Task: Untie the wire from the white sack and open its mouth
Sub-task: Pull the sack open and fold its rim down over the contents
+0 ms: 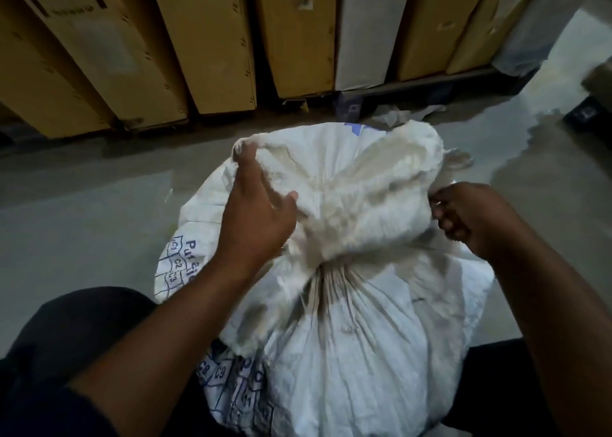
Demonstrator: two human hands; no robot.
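A full white woven sack [357, 354] with blue print stands between my knees on the floor. Its neck is gathered into tight pleats [331, 277], and the loose top flap [357, 185] fans out above that. My left hand [255, 211] grips the flap's left edge, fingertips pinching the cloth at the upper left corner. My right hand [470, 218] is closed on the flap's right edge. No wire shows at the neck; the folds of cloth hide that spot.
Tall cardboard boxes [205, 39] lean in a row on a low pallet behind the sack. Grey concrete floor [82, 205] lies to the left. Scraps of paper [397, 115] sit by the pallet. A dark object [586, 112] is at the right edge.
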